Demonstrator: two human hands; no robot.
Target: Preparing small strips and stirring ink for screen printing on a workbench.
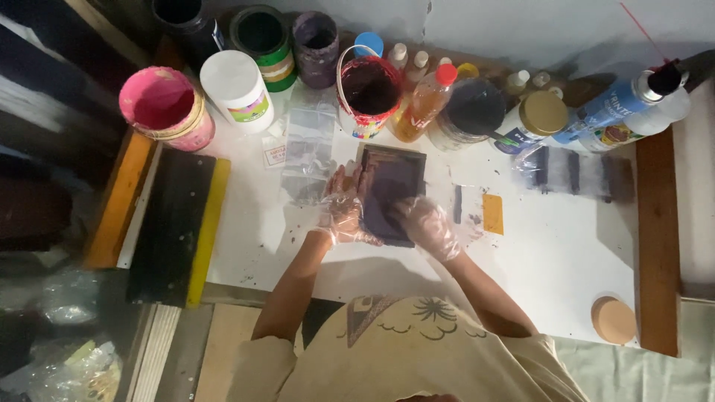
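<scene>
**Gloved fingers pressed on a small dark frame**

The fingers of my left hand (344,212) lie spread and nearly flat along the left edge of the small printing frame (390,195), thumb side curled onto its rim. I judge that they pin it so it cannot slide. My right hand (428,225) has its fingers bent down onto the frame's lower right part, pressing on the dark surface; whether anything is tucked under them I cannot tell. Both hands wear thin clear plastic gloves, probably to keep ink off.

From the largest thing down: the white table (551,260) carries everything, speckled with dark marks. At its left edge lies a long black board with a yellow strip (177,227), set aside well apart from my hands. Along the back stands a row of pots and bottles, near but out of the work area: a pink tub (165,106), a white jar (237,88), a dark red bucket (368,91) just behind the frame, and an orange bottle (421,104). The frame sits mid-table, directly before me. To its right lies a small orange card (492,214), and near the front right corner a round cork lid (613,319).
</scene>
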